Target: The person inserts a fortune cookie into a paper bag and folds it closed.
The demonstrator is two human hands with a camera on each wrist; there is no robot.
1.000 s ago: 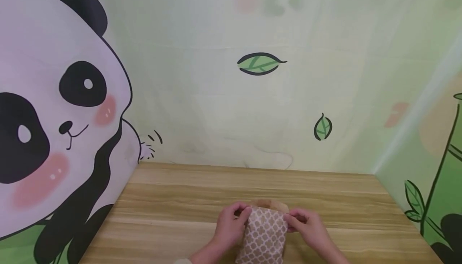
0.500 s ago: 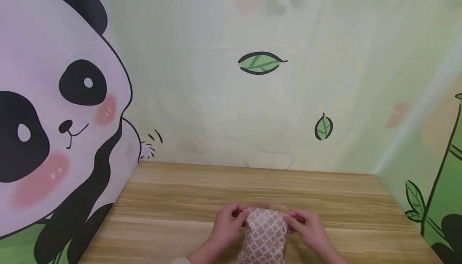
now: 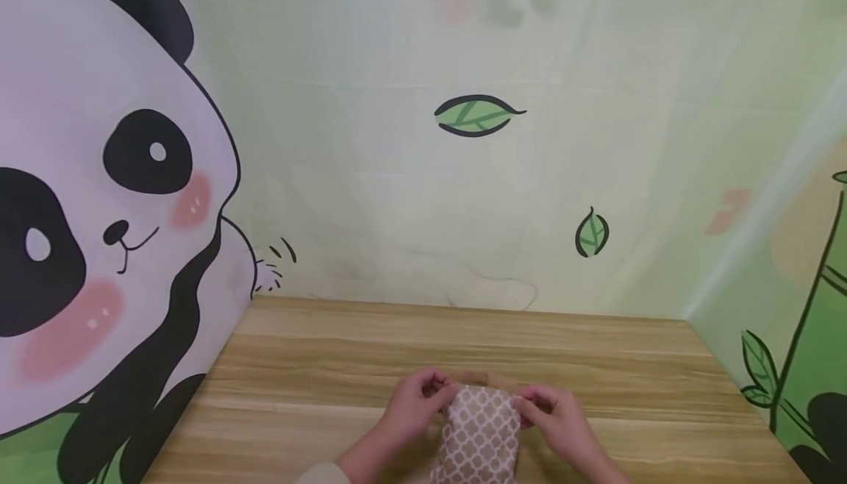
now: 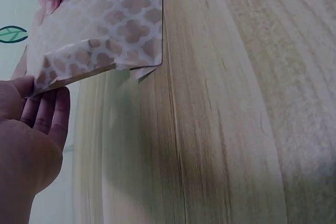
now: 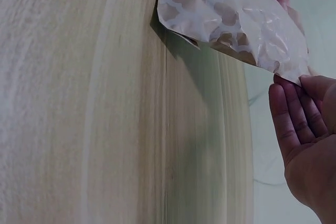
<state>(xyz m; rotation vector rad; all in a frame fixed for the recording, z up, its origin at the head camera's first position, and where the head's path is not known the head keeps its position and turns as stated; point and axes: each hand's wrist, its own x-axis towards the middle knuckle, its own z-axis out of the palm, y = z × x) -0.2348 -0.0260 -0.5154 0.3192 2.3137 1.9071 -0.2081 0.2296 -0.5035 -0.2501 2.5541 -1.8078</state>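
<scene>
A brown paper bag [image 3: 479,432] with a white lattice pattern lies at the bottom middle of the head view, its plain brown flap [image 3: 490,379] at the far end. My left hand [image 3: 415,404] pinches the bag's far left corner between thumb and fingers. At the far right corner, my right hand [image 3: 559,419] pinches it the same way. In the left wrist view the paper bag [image 4: 121,19] slants up from the table toward the held end. The right wrist view has the bag [image 5: 226,14] with a creased, shiny surface, its held end raised too.
The wooden table [image 3: 317,366] stretches to a pale green backdrop [image 3: 370,175] behind it. A large printed panda [image 3: 152,197] covers the left side, and printed green bamboo [image 3: 820,337] stands at the right.
Both hands have shifted slightly left with the bag. Less of the brown flap shows beyond the patterned front than a second ago. Both hands keep their pinch on the corners.
</scene>
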